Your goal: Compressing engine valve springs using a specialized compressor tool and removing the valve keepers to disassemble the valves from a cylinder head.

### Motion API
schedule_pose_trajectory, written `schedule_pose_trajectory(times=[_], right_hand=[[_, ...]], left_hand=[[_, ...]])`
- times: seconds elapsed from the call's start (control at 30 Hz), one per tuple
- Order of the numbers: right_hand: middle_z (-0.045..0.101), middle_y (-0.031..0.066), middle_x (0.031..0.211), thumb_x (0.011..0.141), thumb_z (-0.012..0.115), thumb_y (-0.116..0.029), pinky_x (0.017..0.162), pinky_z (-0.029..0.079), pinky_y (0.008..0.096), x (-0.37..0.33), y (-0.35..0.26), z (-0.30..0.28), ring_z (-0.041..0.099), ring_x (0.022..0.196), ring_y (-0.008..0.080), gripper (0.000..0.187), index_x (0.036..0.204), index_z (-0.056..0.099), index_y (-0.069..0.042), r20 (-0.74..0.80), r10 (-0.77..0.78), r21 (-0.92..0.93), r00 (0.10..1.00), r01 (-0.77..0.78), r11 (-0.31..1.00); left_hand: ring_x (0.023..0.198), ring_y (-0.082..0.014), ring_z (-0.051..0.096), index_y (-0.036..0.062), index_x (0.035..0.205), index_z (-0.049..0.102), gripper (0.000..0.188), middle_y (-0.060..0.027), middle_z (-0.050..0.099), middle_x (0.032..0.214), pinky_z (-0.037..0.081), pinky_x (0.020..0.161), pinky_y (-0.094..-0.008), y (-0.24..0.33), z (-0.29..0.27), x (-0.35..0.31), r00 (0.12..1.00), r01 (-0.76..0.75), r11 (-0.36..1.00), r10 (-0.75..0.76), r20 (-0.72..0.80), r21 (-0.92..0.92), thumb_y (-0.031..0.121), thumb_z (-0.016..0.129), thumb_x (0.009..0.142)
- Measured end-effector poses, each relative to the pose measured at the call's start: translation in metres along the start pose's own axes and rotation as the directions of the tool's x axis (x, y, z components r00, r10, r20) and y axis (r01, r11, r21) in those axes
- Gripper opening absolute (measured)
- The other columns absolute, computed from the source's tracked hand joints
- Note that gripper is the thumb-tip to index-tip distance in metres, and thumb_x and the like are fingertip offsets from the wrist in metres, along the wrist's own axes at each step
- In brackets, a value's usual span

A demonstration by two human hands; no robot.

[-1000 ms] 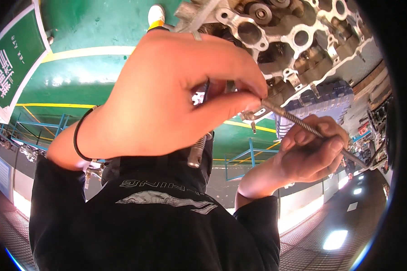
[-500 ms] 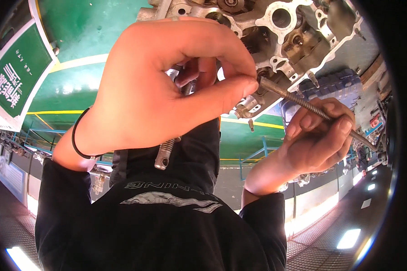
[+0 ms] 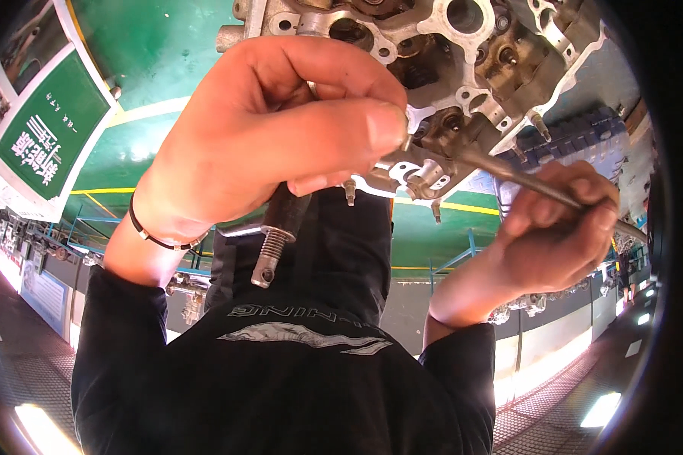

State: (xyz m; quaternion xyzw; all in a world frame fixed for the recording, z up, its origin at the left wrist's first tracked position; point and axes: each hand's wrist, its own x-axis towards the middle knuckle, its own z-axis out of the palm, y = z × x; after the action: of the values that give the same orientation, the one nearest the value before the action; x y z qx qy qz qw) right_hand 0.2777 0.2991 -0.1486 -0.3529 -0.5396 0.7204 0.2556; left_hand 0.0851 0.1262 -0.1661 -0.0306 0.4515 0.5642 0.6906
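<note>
My left hand (image 3: 281, 125) is closed, thumb and forefinger pinched together above the near edge of a metal cylinder head (image 3: 474, 64). A small metal piece (image 3: 408, 142) shows at its fingertips, too little of it visible to name. My right hand (image 3: 561, 227) is wrapped round a long thin metal rod (image 3: 535, 184), whose far end points left at the cylinder head and is blurred. Under my left palm hangs a threaded metal screw (image 3: 269, 258) with a hole near its end and a dark sleeve above. Whether my left hand grips it is hidden.
Studs (image 3: 541, 127) stick out from the cylinder head's edge. A bluish ribbed part (image 3: 569, 148) lies beyond my right hand. The green floor (image 3: 152, 61) carries yellow lines, and a green sign board (image 3: 45, 136) stands at the left.
The rod's end has come away from my left fingertips, leaving a gap. My right hand has shifted right and a little down. The small piece now shows at my left fingertips.
</note>
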Motion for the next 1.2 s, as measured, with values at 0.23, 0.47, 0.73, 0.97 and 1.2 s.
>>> schedule_pose_trajectory(times=[0.23, 0.47, 0.73, 0.97, 1.2], right_hand=[[0.056, 0.016, 0.081, 0.111, 0.046, -0.032, 0.045, 0.037, 0.025, 0.009, 0.0, -0.059, 0.048, 0.062, 0.0168, 0.038, 0.097, 0.055, 0.003, -0.253, 0.038, -0.217, 0.967, -0.095, 0.972], [0.053, 0.0017, 0.067, 0.11, 0.053, -0.035, 0.05, 0.03, 0.0236, -0.003, 0.035, -0.066, 0.045, 0.056, 0.0088, 0.038, 0.096, 0.063, -0.001, -0.475, 0.191, -0.384, 0.859, -0.397, 0.834], [0.049, -0.0024, 0.067, 0.106, 0.058, -0.031, 0.051, 0.025, 0.0225, -0.026, 0.043, -0.053, 0.038, 0.057, 0.0047, 0.037, 0.095, 0.069, 0.003, -0.62, -0.156, -0.604, 0.769, -0.341, 0.72], [0.065, 0.0131, 0.082, 0.098, 0.068, -0.02, 0.05, 0.035, 0.0244, -0.077, 0.0, 0.049, 0.051, 0.059, 0.0108, 0.026, 0.105, 0.064, 0.005, 0.127, 0.155, -0.19, 0.98, -0.129, 0.973], [0.068, 0.0185, 0.091, 0.097, 0.073, -0.019, 0.053, 0.047, 0.0256, -0.066, 0.012, 0.081, 0.06, 0.059, 0.0132, 0.033, 0.11, 0.063, 0.01, 0.304, 0.244, -0.062, 0.921, -0.237, 0.97]], left_hand=[[0.046, -0.0005, 0.039, -0.0017, 0.105, 0.057, 0.028, -0.0091, 0.054, 0.085, 0.031, 0.041, -0.0173, -0.011, -0.017, 0.002, 0.964, -0.108, 0.977, 0.148, 0.222, -0.182, 0.026, 0.062, 0.104], [0.052, -0.0025, 0.042, 0.0029, 0.103, 0.057, 0.023, -0.0095, 0.053, 0.092, 0.034, 0.044, -0.018, -0.015, -0.02, 0.0, 0.959, -0.184, 0.976, 0.203, 0.196, -0.114, 0.025, 0.063, 0.102], [0.064, -0.0056, 0.041, -0.0024, 0.093, 0.069, 0.011, -0.0001, 0.053, 0.078, 0.033, 0.061, -0.023, -0.012, -0.028, -0.04, 0.92, -0.147, 0.772, 0.337, -0.202, 0.619, 0.003, 0.076, 0.087], [0.057, -0.0119, 0.043, -0.0063, 0.097, 0.068, 0.02, -0.01, 0.056, 0.084, 0.032, 0.048, -0.0273, -0.009, -0.008, -0.062, 0.654, -0.582, 0.216, 0.698, 0.293, 0.784, 0.001, 0.08, 0.083], [0.057, -0.0134, 0.048, -0.0067, 0.1, 0.073, 0.026, -0.0122, 0.063, 0.086, 0.034, 0.046, -0.0268, -0.014, -0.013, -0.053, 0.632, -0.642, 0.216, 0.693, 0.347, 0.736, 0.005, 0.086, 0.081]])
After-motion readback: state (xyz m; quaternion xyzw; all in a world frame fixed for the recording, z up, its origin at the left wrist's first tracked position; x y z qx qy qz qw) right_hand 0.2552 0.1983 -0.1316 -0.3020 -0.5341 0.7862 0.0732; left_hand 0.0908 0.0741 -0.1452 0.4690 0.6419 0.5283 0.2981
